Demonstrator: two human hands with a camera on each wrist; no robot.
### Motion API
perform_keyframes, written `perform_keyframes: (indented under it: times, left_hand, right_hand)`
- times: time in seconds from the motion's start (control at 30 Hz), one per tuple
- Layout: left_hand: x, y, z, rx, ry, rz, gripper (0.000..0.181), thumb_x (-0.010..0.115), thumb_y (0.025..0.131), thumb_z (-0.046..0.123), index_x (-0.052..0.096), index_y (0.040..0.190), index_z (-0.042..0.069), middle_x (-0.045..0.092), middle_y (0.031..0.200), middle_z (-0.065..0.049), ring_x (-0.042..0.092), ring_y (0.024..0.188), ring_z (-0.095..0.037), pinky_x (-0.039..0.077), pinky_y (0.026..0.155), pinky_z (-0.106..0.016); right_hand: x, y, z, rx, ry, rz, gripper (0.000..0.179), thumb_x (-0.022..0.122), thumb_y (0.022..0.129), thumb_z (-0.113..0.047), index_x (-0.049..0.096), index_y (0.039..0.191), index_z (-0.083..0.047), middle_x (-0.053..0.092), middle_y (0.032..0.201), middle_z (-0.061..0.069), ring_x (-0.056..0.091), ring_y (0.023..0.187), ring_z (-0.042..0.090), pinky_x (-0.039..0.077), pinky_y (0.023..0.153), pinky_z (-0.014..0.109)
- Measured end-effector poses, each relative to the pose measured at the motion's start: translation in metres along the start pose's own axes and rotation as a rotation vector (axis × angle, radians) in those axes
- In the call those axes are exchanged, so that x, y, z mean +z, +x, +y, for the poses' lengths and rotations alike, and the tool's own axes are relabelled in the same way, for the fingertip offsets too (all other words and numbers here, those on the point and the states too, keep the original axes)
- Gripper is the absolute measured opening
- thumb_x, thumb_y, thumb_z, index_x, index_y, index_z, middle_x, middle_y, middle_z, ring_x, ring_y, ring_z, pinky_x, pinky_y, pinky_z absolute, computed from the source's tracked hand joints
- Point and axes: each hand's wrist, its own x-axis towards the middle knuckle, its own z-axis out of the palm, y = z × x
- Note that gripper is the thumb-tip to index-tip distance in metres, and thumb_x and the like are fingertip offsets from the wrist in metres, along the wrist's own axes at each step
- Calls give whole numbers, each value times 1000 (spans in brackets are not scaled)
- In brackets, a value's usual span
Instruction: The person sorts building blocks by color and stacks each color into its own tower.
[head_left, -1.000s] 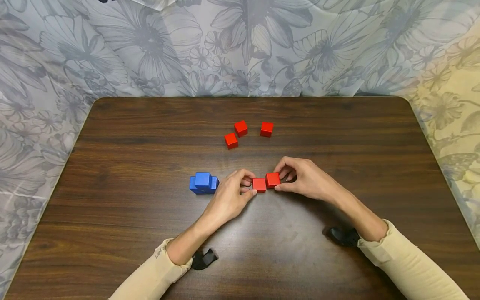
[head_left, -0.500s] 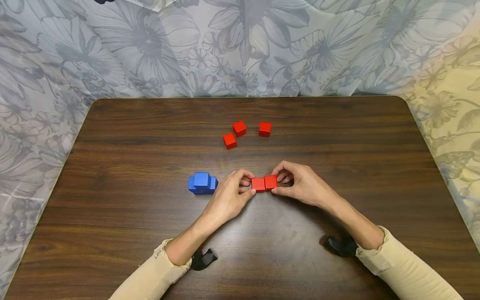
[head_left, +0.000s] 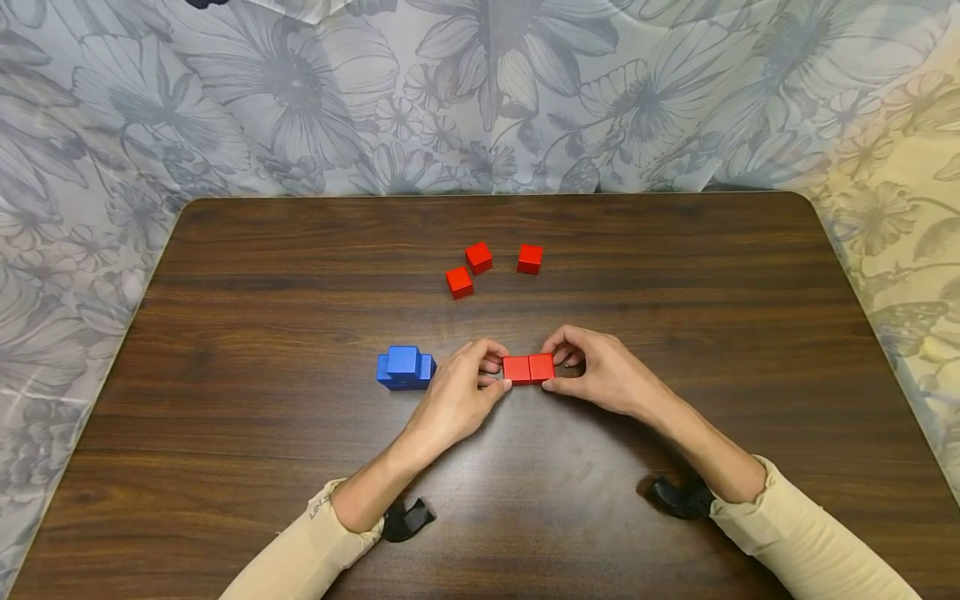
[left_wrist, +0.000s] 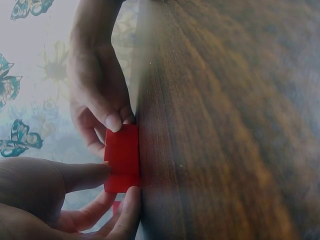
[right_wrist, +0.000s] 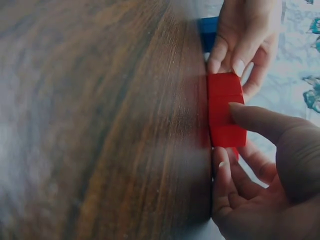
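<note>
Two red cubes lie side by side on the table, their faces touching in a straight row. My left hand (head_left: pixel 459 392) pinches the left red cube (head_left: pixel 516 369) between thumb and fingers. On the other side, my right hand (head_left: pixel 603 368) pinches the right red cube (head_left: pixel 542 367) the same way. Both wrist views show the pair flat against the tabletop, with the thumb of each hand on the near face. Left of my left hand stands a small stack of blue blocks (head_left: pixel 404 363), one block on top of the lower ones.
Farther back on the wooden table (head_left: pixel 300 275) lie three loose red cubes: one at the right (head_left: pixel 529 259), and two close together, a rear cube (head_left: pixel 478 257) and a front cube (head_left: pixel 460 283). A flowered cloth (head_left: pixel 300 92) hangs behind the table's far edge.
My right hand has brought its red cube leftward and slightly nearer, closing the gap and lining it up with the left cube. The left hand has stayed almost still.
</note>
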Motion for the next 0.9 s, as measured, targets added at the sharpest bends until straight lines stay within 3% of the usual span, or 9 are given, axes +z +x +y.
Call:
perform_keyframes:
  times: [0.23, 0.5, 0.9]
  left_hand:
    - [0, -1, -1, -4, 12, 1, 31, 74, 89, 4, 63, 117, 7, 65, 108, -9, 68, 94, -17, 56, 81, -23]
    - [0, -1, -1, -13, 16, -1, 30, 74, 89, 6, 64, 117, 8, 65, 108, -8, 68, 93, -16, 56, 80, -24]
    - [0, 0, 1, -11, 19, 1, 29, 74, 89, 7, 64, 116, 8, 65, 107, -8, 68, 91, -16, 56, 80, -25]
  right_hand:
    - [1, 1, 0, -18, -11, -20, 36, 87, 77, -17, 67, 107, -14, 66, 92, -3, 61, 86, 12, 51, 75, 31]
    - [-8, 3, 1, -33, 58, -72, 43, 86, 79, -19, 66, 116, -12, 67, 104, -1, 64, 88, 14, 57, 76, 29]
    - [-23, 15, 0, -20, 169, -38, 44, 80, 86, -21, 61, 124, -9, 68, 114, 4, 64, 94, 16, 55, 77, 26]
